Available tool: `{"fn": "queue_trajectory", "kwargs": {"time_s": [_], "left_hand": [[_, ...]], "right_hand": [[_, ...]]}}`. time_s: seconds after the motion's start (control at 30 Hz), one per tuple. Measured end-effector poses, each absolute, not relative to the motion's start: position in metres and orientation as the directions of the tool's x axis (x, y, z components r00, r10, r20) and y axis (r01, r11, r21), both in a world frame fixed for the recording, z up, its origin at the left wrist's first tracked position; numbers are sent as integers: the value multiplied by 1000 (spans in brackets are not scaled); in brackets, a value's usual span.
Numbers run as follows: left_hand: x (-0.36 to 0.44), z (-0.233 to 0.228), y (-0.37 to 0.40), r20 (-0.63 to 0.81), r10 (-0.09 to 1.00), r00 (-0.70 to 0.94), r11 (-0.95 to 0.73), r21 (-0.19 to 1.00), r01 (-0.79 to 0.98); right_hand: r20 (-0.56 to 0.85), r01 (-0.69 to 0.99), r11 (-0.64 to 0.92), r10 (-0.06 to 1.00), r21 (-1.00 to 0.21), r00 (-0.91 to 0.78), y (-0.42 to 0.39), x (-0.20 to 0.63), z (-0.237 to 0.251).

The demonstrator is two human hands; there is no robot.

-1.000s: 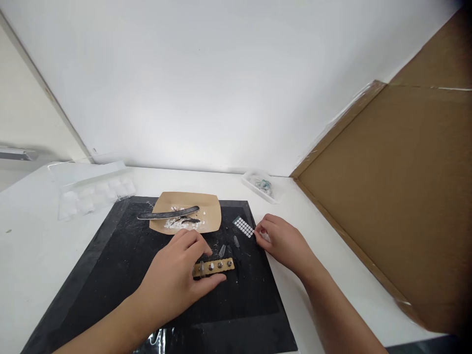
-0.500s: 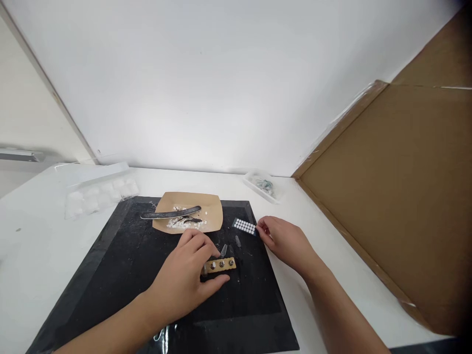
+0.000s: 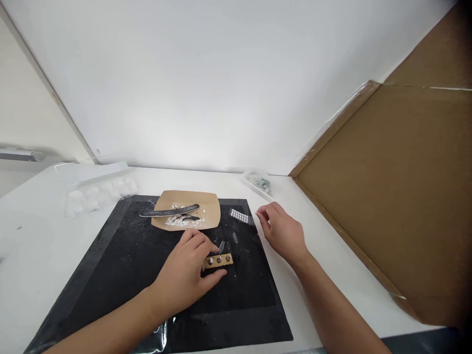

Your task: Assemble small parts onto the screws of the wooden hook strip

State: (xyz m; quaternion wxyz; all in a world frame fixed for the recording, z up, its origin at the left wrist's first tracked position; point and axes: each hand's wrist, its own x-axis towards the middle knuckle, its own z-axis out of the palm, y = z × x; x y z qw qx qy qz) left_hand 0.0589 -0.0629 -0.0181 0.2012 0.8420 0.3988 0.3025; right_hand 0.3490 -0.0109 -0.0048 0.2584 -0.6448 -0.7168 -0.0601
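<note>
My left hand [image 3: 186, 268] is closed round the left end of a small gold nail tip stand [image 3: 219, 260], hiding that end. Round metal posts show along the stand, one with a white dot on top. Two clear nail tips lie on the black mat just beyond it, the nearer nail tip [image 3: 221, 247] by my index finger and the other nail tip [image 3: 235, 238] to its right. My right hand [image 3: 282, 228] pinches thumb and fingers together at the right end of a sheet of white sticky dots [image 3: 239, 216]. Whatever is between those fingertips is too small to make out.
A brown paper tray [image 3: 210, 211] with white bits holds a dark nail file [image 3: 169, 211] across it. Behind stand a clear box [image 3: 101, 189] with white contents at left and a small white tray [image 3: 258, 183]. A cardboard panel [image 3: 387, 196] borders the right side of the white table.
My right hand has moved slightly up and away, and the dot sheet has shifted a little the same way. My left hand stays at the stand. The view has shifted slightly.
</note>
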Motion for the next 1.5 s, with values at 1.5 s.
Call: {"fn": "queue_trajectory", "kwargs": {"time_s": [1.5], "left_hand": [[71, -25, -66, 277, 869, 410, -474, 704, 530]], "right_hand": [[338, 604, 796, 575, -22, -745, -60, 291, 5]]}}
